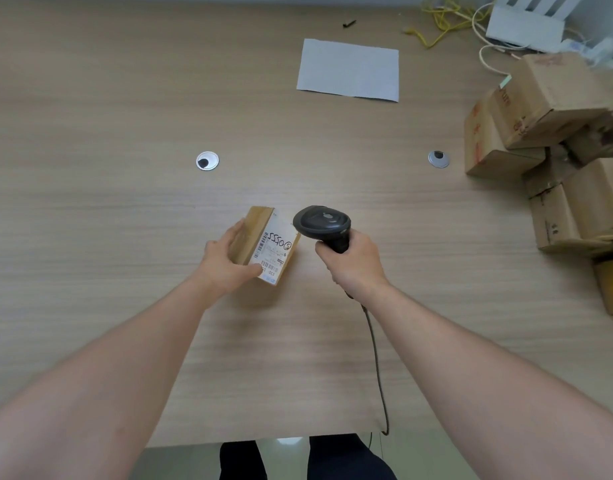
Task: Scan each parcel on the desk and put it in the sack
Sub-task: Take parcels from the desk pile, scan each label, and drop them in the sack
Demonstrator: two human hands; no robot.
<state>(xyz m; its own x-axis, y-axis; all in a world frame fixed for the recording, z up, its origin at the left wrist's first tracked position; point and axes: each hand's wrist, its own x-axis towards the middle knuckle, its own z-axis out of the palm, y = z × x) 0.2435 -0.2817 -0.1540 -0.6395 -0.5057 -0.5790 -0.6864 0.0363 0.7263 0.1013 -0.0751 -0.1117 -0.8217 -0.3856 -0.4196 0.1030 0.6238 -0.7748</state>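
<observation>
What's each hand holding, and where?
Left hand grips the small parcel by its left side; right hand grips the scanner by its handle.

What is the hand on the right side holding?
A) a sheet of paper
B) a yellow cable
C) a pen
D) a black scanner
D: the right hand grips the handle of a black scanner, whose head points toward the labelled parcel that the left hand holds on the desk.
</observation>
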